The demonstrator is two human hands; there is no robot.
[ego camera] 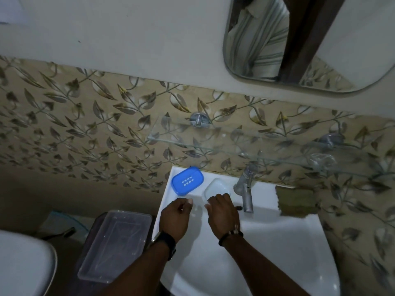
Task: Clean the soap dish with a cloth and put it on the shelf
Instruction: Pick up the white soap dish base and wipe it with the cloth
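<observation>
A blue soap dish insert (187,180) with drain holes lies on the back left corner of the white sink (277,231). Beside it on the right sits a pale translucent soap dish base (218,186). My left hand (176,218) hovers just in front of the blue piece, fingers curled, holding nothing. My right hand (223,213) is palm down at the near edge of the pale base, fingertips close to it; whether they touch is unclear. A brown cloth (297,201) lies on the sink's back right rim. The glass shelf (213,144) is mounted on the wall above the sink.
A metal tap (245,189) stands right of my right hand. A clear plastic lidded box (115,244) sits left of the sink, a white toilet lid (21,263) further left. A mirror (299,39) hangs above the shelf.
</observation>
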